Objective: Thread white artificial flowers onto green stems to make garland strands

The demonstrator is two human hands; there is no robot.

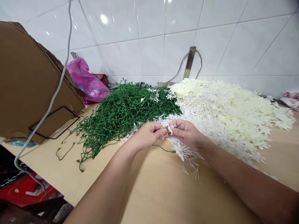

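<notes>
My left hand (147, 135) and my right hand (187, 133) meet above the wooden table (154, 193), fingertips pinched together. Between them sits a small white plastic flower piece (170, 128). A thin green stem (163, 149) trails down from under my left hand toward my right. A tangled heap of green stems (121, 112) lies just behind my left hand. A large spread of cream-white artificial flowers (229, 112) covers the table behind and right of my right hand, and small white flower parts (187, 155) lie below my right wrist.
A cardboard box (30, 84) stands at the left with a grey cable (50, 102) hanging across it. A pink plastic bag (86, 81) lies against the white tiled wall. A metal bracket (189, 62) is fixed to the wall. Red items show below the table's left edge.
</notes>
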